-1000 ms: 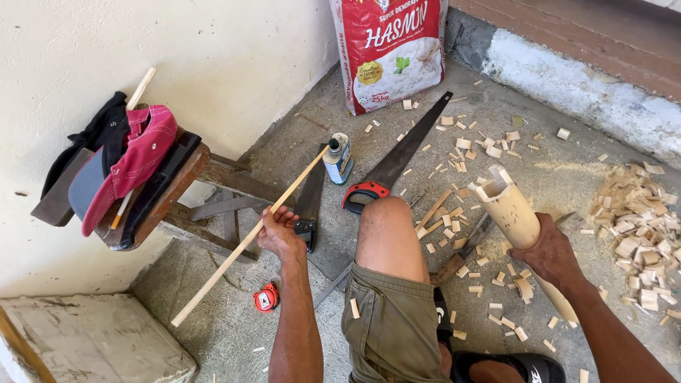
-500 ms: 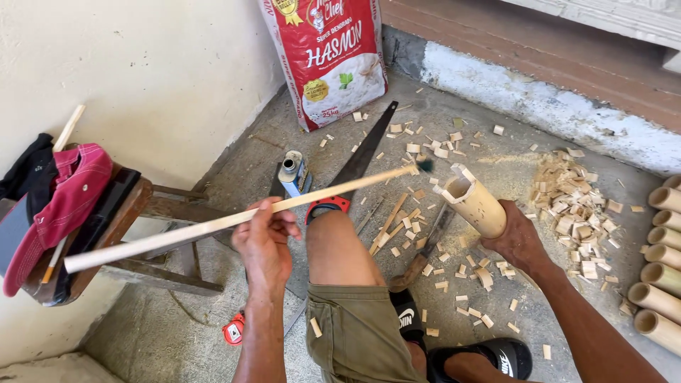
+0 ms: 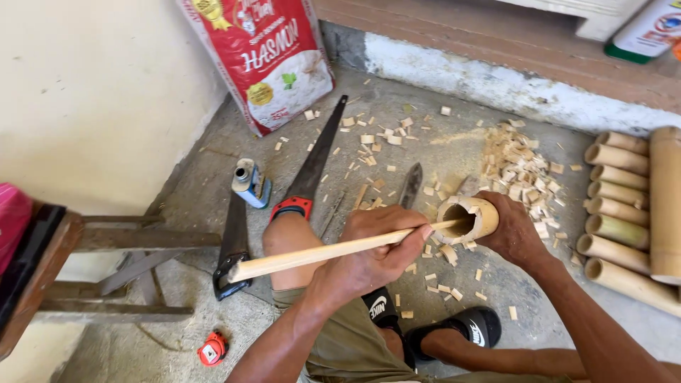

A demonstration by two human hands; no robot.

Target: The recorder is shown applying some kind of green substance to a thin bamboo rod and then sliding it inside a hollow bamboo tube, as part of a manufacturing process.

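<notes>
A person sits on a grey concrete floor [image 3: 454,92], seen from above, working on bamboo. The short, pale bamboo tube [image 3: 469,218] with its open hollow end facing the viewer serves as the landmark here.

Largest first: one red and white printed sack [image 3: 269,57] leans against the cream wall, up and to the left of the tube. One dark wooden stool [image 3: 85,248] stands far to the tube's left. To the tube's right lies a stack of cut bamboo lengths [image 3: 624,213]; seven round ends show, plus one thicker piece lying alongside. Two hand saws lie left of the tube: a long one with a red and black handle [image 3: 316,163], and a shorter one with a black handle [image 3: 233,245]. One dark blade [image 3: 411,186] lies just above the tube. One blue and silver can [image 3: 250,183] stands beside the saws. One small red tape measure [image 3: 211,349] lies low left. Pale wood chips [image 3: 518,163], too many to count, scatter around the tube.

The right hand [image 3: 514,230] is wrapped tightly around the tube from its right side. The left hand [image 3: 376,248] is clenched on one long pale wooden stick [image 3: 312,255], just left of the tube, and the stick's tip enters the tube's hollow mouth.
</notes>
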